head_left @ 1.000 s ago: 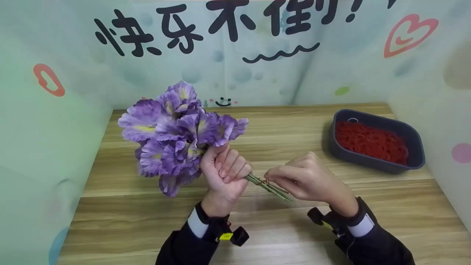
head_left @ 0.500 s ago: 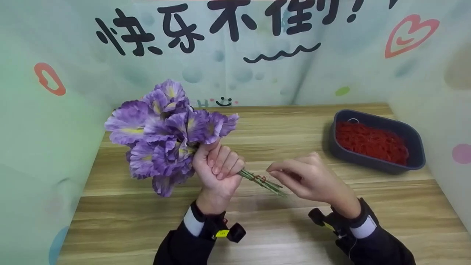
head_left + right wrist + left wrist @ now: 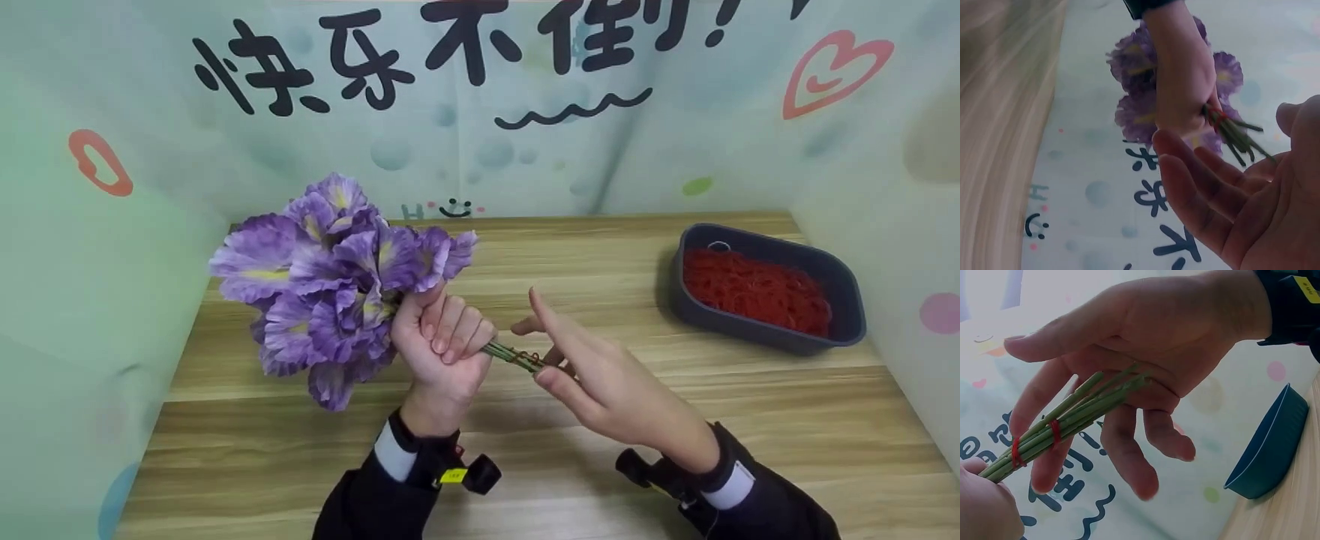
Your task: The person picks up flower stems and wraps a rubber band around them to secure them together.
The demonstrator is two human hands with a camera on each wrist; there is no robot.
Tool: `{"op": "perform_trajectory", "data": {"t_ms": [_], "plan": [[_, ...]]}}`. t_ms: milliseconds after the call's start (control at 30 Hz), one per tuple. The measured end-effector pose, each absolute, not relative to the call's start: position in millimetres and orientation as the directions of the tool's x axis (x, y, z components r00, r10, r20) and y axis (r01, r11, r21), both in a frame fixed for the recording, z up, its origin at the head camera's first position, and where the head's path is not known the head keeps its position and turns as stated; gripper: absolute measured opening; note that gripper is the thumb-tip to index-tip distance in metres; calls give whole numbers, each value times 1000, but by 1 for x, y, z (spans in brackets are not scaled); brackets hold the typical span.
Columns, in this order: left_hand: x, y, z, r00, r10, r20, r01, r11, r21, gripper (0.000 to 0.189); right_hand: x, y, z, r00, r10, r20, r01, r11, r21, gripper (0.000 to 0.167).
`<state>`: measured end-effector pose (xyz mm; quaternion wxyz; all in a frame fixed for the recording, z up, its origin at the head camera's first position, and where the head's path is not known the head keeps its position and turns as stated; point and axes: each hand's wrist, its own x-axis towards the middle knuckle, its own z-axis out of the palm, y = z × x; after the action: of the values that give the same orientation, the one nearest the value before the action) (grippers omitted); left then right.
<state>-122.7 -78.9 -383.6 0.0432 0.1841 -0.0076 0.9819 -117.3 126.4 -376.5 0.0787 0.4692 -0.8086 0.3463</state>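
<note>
My left hand (image 3: 446, 352) grips a bunch of artificial purple flowers (image 3: 330, 285) by its green stems (image 3: 495, 348). The ruffled, yellow-streaked blooms spread above the fist, and the stem ends stick out to the right. Red rubber band (image 3: 1055, 432) loops circle these stems in two places in the left wrist view. My right hand (image 3: 611, 386) is spread around the stem ends, its thumb close to them. In the left wrist view the ends lie in front of its palm (image 3: 1151, 332). Whether the right fingers touch the stems is unclear.
A dark blue tub (image 3: 765, 334) with a heap of red rubber bands (image 3: 757, 289) stands at the right back of the wooden table (image 3: 300, 465). A printed backdrop (image 3: 465, 157) closes off the back and both sides.
The right hand's pinching fingers left the red band on the stems, and that hand has since spread out around the stem ends. The left hand moved slightly left with the flowers.
</note>
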Motion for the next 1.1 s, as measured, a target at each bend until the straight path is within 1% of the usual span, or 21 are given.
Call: {"op": "perform_trajectory", "data": {"t_ms": [367, 533, 800, 933, 1000, 1100], "plan": [[-123, -78, -385, -928, 92, 362, -94, -995, 13, 56, -107, 117, -382, -612, -722, 322, -774, 462, -434, 75], [-123, -78, -385, -930, 83, 357, -79, -997, 26, 56, -105, 117, -383, -653, -707, 271, -742, 527, -414, 72], [-123, -78, -385, -941, 78, 329, -60, -996, 63, 57, -106, 115, -384, -676, -699, 234, -731, 597, -331, 59], [-123, -77, -386, -943, 81, 324, -63, -996, 67, 56, -106, 114, -385, -680, -698, 223, -728, 608, -316, 50], [-123, -77, -386, -941, 88, 328, -70, -995, 64, 56, -106, 113, -385, -677, -700, 229, -732, 604, -316, 42], [-123, -78, -387, -939, 99, 330, -83, -995, 64, 56, -107, 112, -385, -670, -703, 238, -737, 593, -324, 25]]}}
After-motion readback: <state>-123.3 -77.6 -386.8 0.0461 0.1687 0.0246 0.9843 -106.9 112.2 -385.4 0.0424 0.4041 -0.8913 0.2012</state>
